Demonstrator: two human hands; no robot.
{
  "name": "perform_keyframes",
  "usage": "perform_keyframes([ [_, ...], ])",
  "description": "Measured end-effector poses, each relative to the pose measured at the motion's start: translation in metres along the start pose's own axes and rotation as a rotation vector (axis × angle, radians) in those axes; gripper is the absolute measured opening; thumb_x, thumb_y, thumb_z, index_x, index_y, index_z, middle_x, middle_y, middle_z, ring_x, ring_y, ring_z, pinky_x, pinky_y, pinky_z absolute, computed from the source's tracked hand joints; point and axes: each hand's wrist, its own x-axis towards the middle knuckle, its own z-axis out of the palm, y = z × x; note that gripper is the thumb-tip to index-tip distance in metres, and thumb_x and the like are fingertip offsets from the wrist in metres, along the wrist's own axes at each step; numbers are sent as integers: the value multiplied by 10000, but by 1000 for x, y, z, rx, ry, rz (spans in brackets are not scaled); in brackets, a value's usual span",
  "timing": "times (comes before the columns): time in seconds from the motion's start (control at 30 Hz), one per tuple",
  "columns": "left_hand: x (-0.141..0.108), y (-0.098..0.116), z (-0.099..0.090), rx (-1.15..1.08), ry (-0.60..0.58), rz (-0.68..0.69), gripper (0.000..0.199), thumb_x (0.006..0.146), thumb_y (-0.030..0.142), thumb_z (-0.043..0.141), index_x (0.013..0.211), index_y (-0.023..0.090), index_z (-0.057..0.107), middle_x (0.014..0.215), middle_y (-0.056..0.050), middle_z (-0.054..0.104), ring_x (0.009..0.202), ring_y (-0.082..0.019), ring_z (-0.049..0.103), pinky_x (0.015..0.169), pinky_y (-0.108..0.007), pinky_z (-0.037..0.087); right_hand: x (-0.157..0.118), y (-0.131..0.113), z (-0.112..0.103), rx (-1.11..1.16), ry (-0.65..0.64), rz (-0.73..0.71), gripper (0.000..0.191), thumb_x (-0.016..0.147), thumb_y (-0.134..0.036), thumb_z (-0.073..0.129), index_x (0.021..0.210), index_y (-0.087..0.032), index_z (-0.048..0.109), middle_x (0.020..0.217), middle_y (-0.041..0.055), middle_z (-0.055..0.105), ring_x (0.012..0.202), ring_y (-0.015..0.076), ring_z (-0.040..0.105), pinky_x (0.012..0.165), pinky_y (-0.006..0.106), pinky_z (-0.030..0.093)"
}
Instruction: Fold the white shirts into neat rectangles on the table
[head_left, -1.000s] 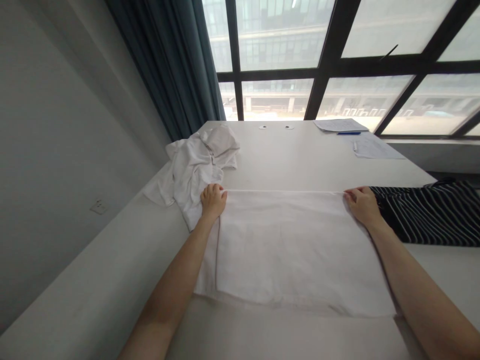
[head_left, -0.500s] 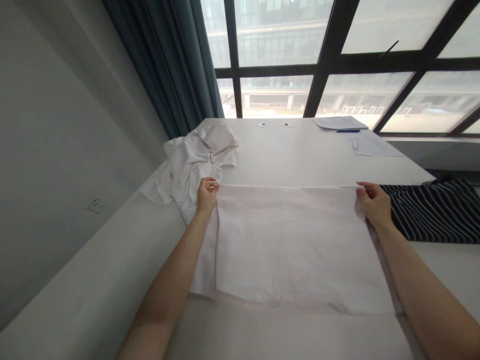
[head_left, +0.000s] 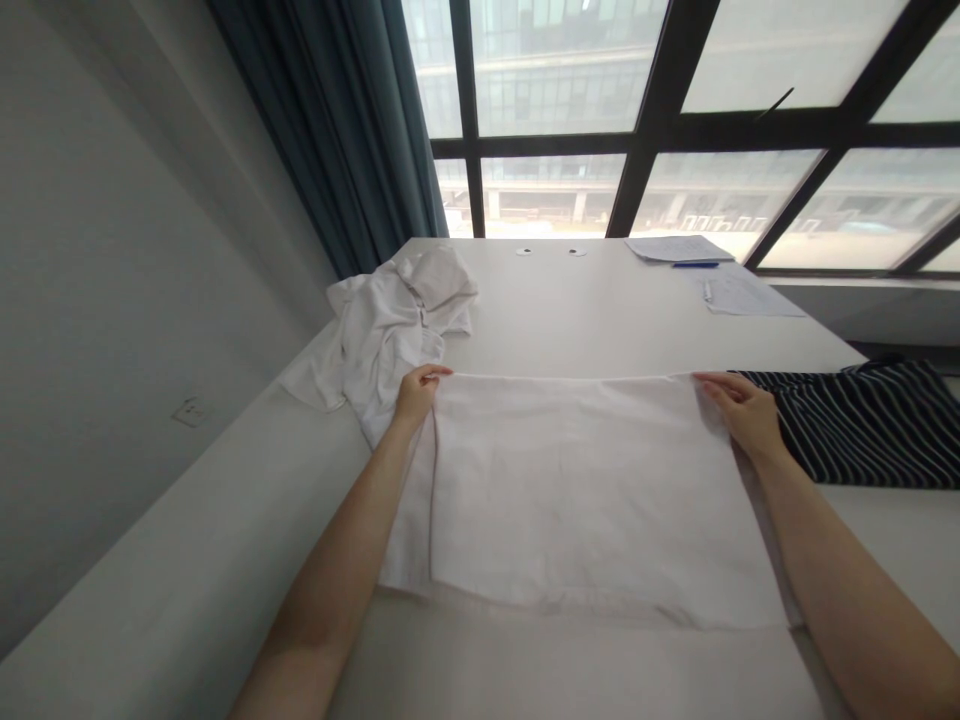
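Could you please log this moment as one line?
left hand: far edge of folded white cloth | right hand: same edge | nearby: crumpled white fabric, striped cloth

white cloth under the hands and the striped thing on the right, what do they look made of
The white cloth looks like cotton towelling: matte, faintly textured, with a stitched hem. The striped fabric looks like a matte textile, dark with pale stripes, though its fibre can't be told from here.

Left hand (head_left: 416,393) and right hand (head_left: 742,415) well apart, both pinching
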Motion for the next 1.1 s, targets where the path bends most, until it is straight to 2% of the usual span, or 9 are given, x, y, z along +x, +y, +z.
perform_keyframes([
  [0.07,1,-1,0,25,-8,23,303,697,96,512,840,200,758,747,-16,651,668,-162,564,698,-282,483,1,-1,0,34,-20,-35,362,789,-424,564,1026,-196,716,1097,88,681,1007,248,636,890,377,509],
  [0.13,1,-2,1,80,-9,65,315,719,86,505,863,201,760,909,-39,668,827,-177,598,820,-300,485,2,-1,0,31,-36,-54,374,772,-418,584,1037,-191,718,1119,101,664,1045,269,620,968,413,472],
  [0.37,-4,0,5,517,-10,132,416,805,64,480,1123,216,702,1090,-82,589,1068,-225,585,998,-384,438,4,10,2,-294,-157,-124,389,845,-333,470,1126,-174,687,1182,135,622,1050,273,606,979,407,460],
  [0.53,-10,19,12,737,-3,168,425,820,65,476,1157,226,680,1253,-110,558,1191,-268,527,1066,-453,359,10,7,2,-506,-125,-130,417,814,-338,507,1153,-150,659,1332,186,524,1195,371,501,975,554,420],
  [0.6,-15,30,19,755,-49,213,409,840,79,458,1163,210,671,1308,-117,546,1239,-267,500,1093,-467,318,11,-1,7,-493,-165,-174,388,822,-327,491,1143,-189,659,1362,156,515,1224,358,488,987,561,412],
  [0.7,-26,43,34,743,-158,297,401,889,114,407,1209,204,631,1365,-111,533,1281,-241,477,1123,-488,262,7,-20,23,-442,-304,-279,357,849,-345,478,1131,-237,669,1356,110,548,1216,301,524,1028,492,413],
  [0.8,-39,49,47,761,-288,419,406,937,183,383,1308,190,546,1441,-104,478,1333,-211,430,1159,-492,188,-4,-35,43,-416,-420,-333,430,904,-394,419,1242,-220,619,1378,108,550,1254,281,510,1046,454,413],
  [0.97,-49,43,51,830,-530,454,474,989,319,336,1446,202,376,1552,-85,329,1431,-200,291,1159,-462,216,-19,-41,55,-538,-500,-262,550,975,-470,233,1452,-264,416,1532,43,378,1411,278,313,1115,504,306],
  [1.1,-48,40,47,864,-570,436,512,1002,371,296,1491,217,297,1581,-73,256,1461,-193,216,1176,-443,183,-22,-44,50,-601,-546,-196,585,977,-513,157,1503,-309,314,1578,-14,271,1444,254,235,1143,519,235],
])
